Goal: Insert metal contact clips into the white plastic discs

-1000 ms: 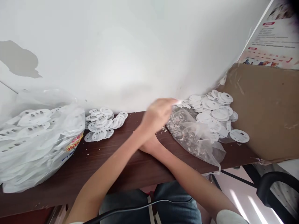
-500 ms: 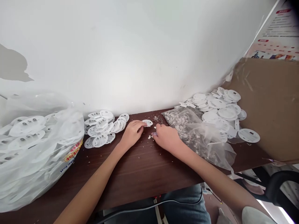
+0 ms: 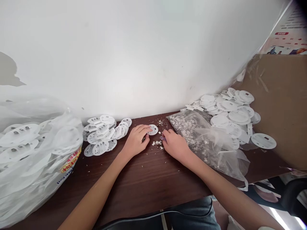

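Note:
My left hand is closed at the fingertips on the edge of a round white plastic disc with slots, held just over the tabletop. A small dark piece shows between its thumb and curled fingers; I cannot make out what it is. To the right, my right hand is curled around a slim, purplish see-through object, of which only a short end shows. Between the hands lie small pale metal clips in a loose cluster.
Several slotted white discs are heaped on the left. Further left bulges a clear plastic bag full of discs. A clear bag of small metal pieces lies at right, beside a disc pile and a cardboard box.
My right hand has shifted slightly right, showing more of the clip cluster. The disc in my left hand appears rounder and more face-on. The whole view has shifted a little.

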Demonstrator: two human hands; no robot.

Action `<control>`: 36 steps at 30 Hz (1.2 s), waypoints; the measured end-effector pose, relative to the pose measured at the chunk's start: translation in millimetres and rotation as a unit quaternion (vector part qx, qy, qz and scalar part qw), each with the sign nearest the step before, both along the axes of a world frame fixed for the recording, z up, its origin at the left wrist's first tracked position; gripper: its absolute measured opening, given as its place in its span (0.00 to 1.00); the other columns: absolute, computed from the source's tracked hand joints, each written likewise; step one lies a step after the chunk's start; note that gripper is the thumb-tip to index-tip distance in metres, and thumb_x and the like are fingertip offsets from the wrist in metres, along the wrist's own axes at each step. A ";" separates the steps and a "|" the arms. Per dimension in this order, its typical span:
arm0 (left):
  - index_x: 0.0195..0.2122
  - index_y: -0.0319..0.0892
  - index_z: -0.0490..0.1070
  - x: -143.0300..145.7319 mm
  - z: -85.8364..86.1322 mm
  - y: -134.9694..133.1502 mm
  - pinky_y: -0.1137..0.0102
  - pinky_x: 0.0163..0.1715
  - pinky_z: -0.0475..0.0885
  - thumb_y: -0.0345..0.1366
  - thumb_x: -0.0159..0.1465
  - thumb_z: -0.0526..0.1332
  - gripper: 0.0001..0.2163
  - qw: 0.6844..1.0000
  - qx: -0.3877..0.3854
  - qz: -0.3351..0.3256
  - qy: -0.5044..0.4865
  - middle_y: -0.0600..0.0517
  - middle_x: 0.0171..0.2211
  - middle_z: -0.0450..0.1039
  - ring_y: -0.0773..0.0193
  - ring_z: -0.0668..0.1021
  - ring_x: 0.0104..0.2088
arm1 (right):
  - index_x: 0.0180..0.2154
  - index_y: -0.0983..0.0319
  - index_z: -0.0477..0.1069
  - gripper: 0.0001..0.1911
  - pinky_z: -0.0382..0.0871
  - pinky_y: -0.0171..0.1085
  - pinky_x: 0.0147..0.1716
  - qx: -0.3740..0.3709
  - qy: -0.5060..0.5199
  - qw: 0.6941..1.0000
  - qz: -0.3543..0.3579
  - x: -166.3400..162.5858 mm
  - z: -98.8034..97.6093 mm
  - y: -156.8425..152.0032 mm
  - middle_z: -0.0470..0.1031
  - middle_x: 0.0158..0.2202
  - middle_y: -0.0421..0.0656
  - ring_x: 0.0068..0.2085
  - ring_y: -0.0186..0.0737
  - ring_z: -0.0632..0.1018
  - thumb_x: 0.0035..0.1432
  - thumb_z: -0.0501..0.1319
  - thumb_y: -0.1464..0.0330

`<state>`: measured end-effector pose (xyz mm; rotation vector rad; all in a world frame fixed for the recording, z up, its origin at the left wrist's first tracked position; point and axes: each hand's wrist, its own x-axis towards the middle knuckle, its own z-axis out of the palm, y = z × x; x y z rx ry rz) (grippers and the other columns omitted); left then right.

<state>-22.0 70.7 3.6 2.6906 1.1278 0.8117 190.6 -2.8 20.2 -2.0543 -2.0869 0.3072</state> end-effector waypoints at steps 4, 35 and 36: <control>0.67 0.44 0.66 2.8 -3.2 0.6 0.47 0.70 0.66 0.46 0.72 0.60 0.24 0.997 -0.019 0.070 0.013 0.43 0.67 0.71 0.46 0.71 0.69 | 0.46 0.61 0.72 0.10 0.67 0.39 0.41 0.041 0.086 0.995 0.000 15.2 -2.3 7.0 0.79 0.46 0.49 0.42 0.45 0.81 0.74 0.53 0.68; 0.67 0.44 0.64 -1.3 -4.8 -19.2 0.47 0.61 0.75 0.41 0.66 0.69 0.29 0.988 0.078 -0.129 -0.022 0.41 0.60 0.76 0.45 0.78 0.60 | 0.39 0.59 0.81 0.06 0.70 0.38 0.41 0.093 0.351 0.931 0.039 14.4 -13.8 14.8 0.85 0.39 0.42 0.39 0.41 0.81 0.59 0.66 0.71; 0.67 0.44 0.64 -1.4 -4.9 -18.8 0.47 0.61 0.75 0.40 0.66 0.69 0.29 0.988 0.076 -0.132 -0.021 0.41 0.60 0.76 0.45 0.78 0.60 | 0.38 0.59 0.81 0.06 0.70 0.38 0.41 0.092 0.350 0.931 0.042 13.7 -15.0 14.7 0.85 0.39 0.42 0.39 0.41 0.81 0.59 0.66 0.71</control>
